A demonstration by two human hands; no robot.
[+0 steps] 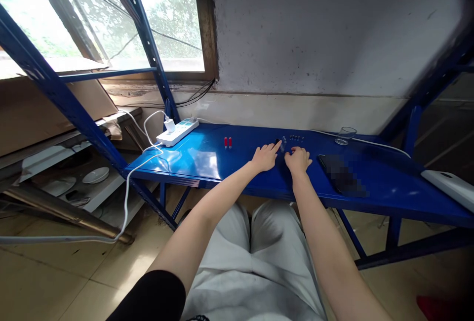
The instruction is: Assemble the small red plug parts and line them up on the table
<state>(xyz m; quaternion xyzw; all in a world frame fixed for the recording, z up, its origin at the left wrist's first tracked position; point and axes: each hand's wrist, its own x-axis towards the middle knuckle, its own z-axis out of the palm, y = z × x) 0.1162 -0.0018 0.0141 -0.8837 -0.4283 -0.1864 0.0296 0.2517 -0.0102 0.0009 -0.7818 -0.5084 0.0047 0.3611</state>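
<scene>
Head view: saw left hand (265, 157) with index finger outstretched at small clear pieces (284, 140) on desk (244, 138), right hand (298, 160) curled beside; could not tell whether gripping anything. Noted two red cylinders (225, 141) farther left, dark phone-like device (341, 175) with pixelated surface to right; found markings on white power strip (177, 133) too small to read.

Left bare hand (264, 158): room to pass leftward over glossy blue metal tabletop (246, 137) until two small red cylinders (230, 142). Cluster of small pale pieces (284, 140) obstructs gap between hands. Right bare hand (298, 161): flat dark rectangular slab (340, 175) just right, clear round cup (346, 136) farther out, beyond.
</scene>
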